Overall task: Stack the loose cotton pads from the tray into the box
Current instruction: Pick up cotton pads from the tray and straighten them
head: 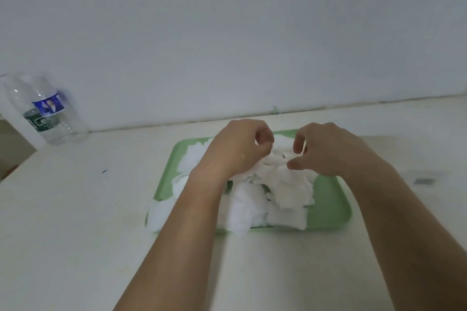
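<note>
While fingers (298,143) pinch, fluffy pads (290,192), green tray (328,209).

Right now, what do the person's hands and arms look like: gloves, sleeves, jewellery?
Nothing is worn. The left hand and the right hand have no gloves and no rings that show. The left forearm and the right forearm are uncovered down to the frame's lower edge: no sleeve, watch or band in view, and no markings.

One tray (327,209), two bottles (51,118) — pads (288,184) past counting.
</note>
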The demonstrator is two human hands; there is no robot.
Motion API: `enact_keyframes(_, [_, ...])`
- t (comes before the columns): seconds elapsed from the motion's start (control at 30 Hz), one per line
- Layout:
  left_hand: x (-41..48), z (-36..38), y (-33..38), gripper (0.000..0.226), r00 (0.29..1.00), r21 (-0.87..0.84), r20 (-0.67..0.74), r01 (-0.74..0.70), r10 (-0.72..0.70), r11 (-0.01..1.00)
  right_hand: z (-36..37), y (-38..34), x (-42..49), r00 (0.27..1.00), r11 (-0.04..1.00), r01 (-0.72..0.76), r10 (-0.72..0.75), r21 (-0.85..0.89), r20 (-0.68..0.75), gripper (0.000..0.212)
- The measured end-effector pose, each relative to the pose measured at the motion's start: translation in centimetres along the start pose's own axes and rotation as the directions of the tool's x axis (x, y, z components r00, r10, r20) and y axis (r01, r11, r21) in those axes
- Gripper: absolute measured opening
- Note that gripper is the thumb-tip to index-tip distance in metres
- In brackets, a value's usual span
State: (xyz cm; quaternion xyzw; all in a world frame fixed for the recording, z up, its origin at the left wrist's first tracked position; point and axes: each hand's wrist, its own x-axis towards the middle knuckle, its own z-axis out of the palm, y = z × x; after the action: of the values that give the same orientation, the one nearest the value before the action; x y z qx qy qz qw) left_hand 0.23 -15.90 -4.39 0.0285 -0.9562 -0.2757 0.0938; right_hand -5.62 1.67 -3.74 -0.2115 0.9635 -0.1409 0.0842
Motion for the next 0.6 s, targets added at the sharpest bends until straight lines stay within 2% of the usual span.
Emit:
enact_keyframes(0.17, [0.4, 0.7, 1.7, 0.010, 0.998, -0.243, -0.063, -0.045, 0.030, 0.969, 0.2, 0.9, -0.2, 0.993, 0.998, 0.035, -0.040, 0.049, 0.109, 0.036])
enact_keyframes(0.27, [0.4, 1.4, 1.7, 0.010, 0.991, -0.351, -0.133, -0.025, -0.024, 0.936, 0.5, 1.4, 0.1, 0.994, 0.987, 0.071, -0.082, 0.146, 0.073, 0.034])
enact_keyframes(0.33, [0.3, 1.7, 1.7, 0.011, 0.984, -0.409, -0.165, -0.002, -0.072, 0.913, 0.9, 1.6, 0.5, 0.993, 0.951, 0.099, -0.115, 0.292, 0.037, 0.028])
enact_keyframes(0.5, [0.0, 1.9, 1.1, 0.011, 0.964, -0.540, -0.202, 0.041, -0.176, 0.841, 0.6, 1.9, 0.8, 0.990, 0.745, 0.121, -0.141, 0.656, -0.022, 0.028])
enact_keyframes(0.6, [-1.5, 1.6, 0.5, 0.028, 0.980, -0.656, -0.100, 0.066, -0.173, 0.752, -0.1, 2.0, 0.5, 0.983, 0.545, 0.139, -0.174, 0.827, -0.051, 0.033])
